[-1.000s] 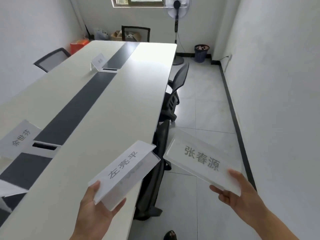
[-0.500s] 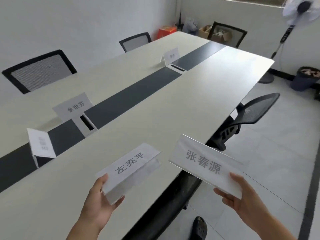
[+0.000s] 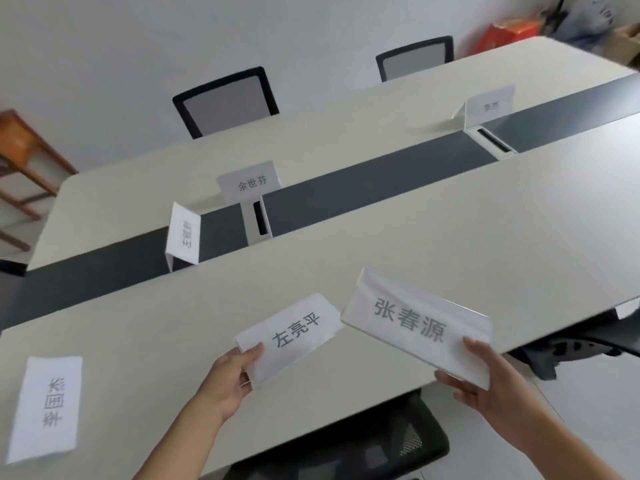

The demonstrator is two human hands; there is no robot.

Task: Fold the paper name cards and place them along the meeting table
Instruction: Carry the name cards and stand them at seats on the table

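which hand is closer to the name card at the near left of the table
Left. The left hand, holding the 左亮平 card, is to the right of the near-left name card; the right hand, holding the 张春源 card, is farther right.

- Mesh chair [image 3: 225,98] on the far side, against the white wall [image 3: 121,46]; second mesh chair [image 3: 415,57] to its right.
- Black chair [image 3: 346,445], near side, bottom of view.
- Wooden rack [image 3: 20,150], left edge.
- Red box [image 3: 507,31], top right; clutter beside it blurred.

Tabletop [image 3: 398,244] lies open ahead; flat card [image 3: 46,407] left, standing card [image 3: 183,233] beyond.
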